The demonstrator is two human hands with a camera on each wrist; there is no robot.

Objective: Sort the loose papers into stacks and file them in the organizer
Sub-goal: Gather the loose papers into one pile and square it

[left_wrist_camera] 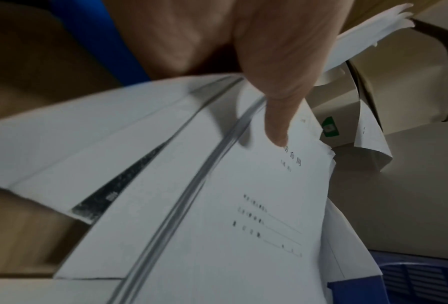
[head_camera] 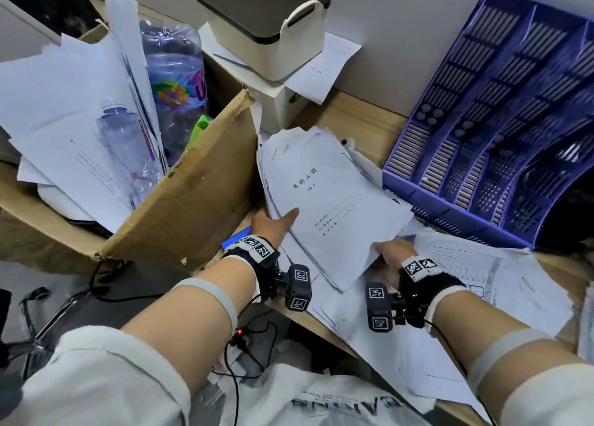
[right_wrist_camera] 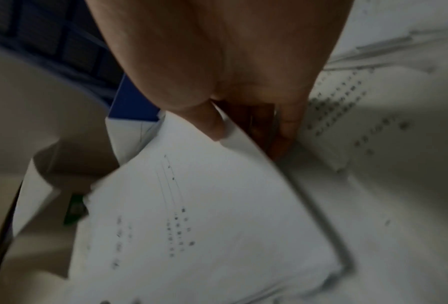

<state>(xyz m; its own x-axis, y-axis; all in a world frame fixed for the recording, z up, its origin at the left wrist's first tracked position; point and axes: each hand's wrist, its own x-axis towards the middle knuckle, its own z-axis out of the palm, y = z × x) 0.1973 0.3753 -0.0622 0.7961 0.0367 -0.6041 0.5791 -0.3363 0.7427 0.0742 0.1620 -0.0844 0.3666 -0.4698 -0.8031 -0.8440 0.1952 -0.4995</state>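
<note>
A thick stack of white printed papers (head_camera: 324, 200) is lifted over the desk, its top sheet a cover page with printed characters. My left hand (head_camera: 273, 225) grips its left edge, thumb lying on the top sheet (left_wrist_camera: 269, 185) and fingers hidden beneath. My right hand (head_camera: 390, 252) holds the near right corner, thumb on top of the stack (right_wrist_camera: 205, 205) and fingers under it. The blue slotted organizer (head_camera: 501, 130) stands at the right against the wall, just beyond the stack. More loose papers (head_camera: 466, 297) lie spread on the desk under my right wrist.
An open cardboard box (head_camera: 189, 194) on the left holds sheets and plastic bottles (head_camera: 176, 69). A cream bin with a dark rim (head_camera: 266, 24) sits on a white box behind the stack. The wooden desk edge (head_camera: 324, 331) runs below my wrists, cables hanging under it.
</note>
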